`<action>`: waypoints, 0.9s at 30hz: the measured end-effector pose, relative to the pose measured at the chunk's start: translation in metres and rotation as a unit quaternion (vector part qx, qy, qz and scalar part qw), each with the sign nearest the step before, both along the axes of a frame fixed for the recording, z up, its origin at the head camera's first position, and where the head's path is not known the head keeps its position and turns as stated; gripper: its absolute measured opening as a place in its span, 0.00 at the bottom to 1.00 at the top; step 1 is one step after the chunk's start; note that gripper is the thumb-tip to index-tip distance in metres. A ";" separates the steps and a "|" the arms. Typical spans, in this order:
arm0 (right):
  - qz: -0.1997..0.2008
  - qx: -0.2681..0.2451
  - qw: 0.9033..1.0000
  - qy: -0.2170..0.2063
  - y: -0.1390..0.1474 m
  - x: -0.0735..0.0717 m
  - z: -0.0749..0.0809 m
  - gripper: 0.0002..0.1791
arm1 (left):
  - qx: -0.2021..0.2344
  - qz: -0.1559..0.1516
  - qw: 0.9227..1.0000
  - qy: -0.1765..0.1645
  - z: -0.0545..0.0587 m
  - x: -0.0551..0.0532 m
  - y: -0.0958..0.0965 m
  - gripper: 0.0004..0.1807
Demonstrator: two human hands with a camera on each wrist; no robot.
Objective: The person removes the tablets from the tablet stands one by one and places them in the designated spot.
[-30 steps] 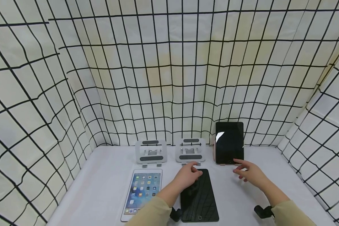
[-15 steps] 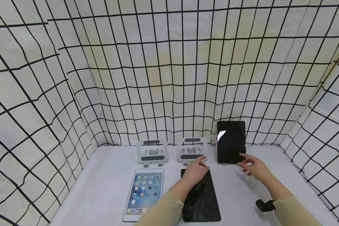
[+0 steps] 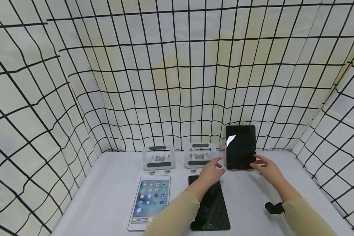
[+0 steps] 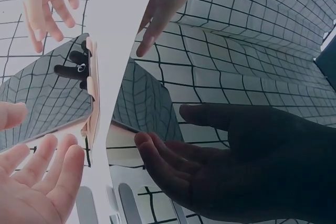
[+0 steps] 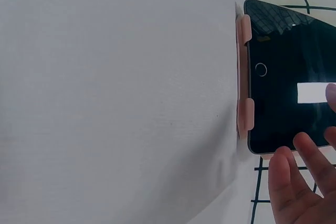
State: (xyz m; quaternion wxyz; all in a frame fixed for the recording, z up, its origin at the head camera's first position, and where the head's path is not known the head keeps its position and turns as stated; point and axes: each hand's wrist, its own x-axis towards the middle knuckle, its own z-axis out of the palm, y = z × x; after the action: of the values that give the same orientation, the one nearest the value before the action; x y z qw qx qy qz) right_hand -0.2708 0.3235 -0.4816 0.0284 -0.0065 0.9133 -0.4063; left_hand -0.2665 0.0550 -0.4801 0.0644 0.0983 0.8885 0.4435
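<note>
A black tablet (image 3: 240, 147) stands propped on a pink stand (image 5: 244, 72), whose two clips hold its lower edge in the right wrist view. My right hand (image 3: 268, 170) is at the tablet's lower right side, fingers loosely spread and fingertips right at the edge. To the left of that tablet, my left hand (image 3: 211, 171) hovers with thumb and fingers apart and nothing between them. Beneath its wrist lies a second black tablet (image 3: 213, 209), flat on the table and partly hidden by the arm. In the left wrist view, the left hand (image 4: 39, 179) faces the propped tablet palm-up.
Two white-and-grey tablet stands (image 3: 158, 158) stand along the back of the table. A white tablet (image 3: 151, 200) with a lit screen of icons lies flat at the left. Grid-patterned cloth walls (image 3: 180, 78) enclose the back and sides.
My left hand has moved right and farther back, toward the propped tablet. My right hand has risen slightly along that tablet's right side. The tablets stay in place.
</note>
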 end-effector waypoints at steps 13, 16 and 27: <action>-0.048 0.007 0.999 0.013 0.003 -0.022 0.002 0.43 | -0.012 0.000 1.000 -0.006 0.005 -0.016 0.016 0.33; -0.049 0.008 0.999 0.022 0.002 -0.026 0.002 0.42 | -0.018 0.004 1.000 -0.001 0.004 -0.022 0.021 0.34; -0.047 -0.004 0.998 0.034 -0.005 -0.042 0.008 0.38 | -0.047 0.011 0.999 0.005 0.000 -0.043 0.032 0.34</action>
State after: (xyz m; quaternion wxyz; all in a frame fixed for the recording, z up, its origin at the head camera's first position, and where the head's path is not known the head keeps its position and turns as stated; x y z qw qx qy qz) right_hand -0.3130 0.3183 -0.4739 -0.0220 0.0225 0.9115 -0.4102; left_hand -0.3095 0.0875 -0.4802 0.0593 0.0880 0.9096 0.4017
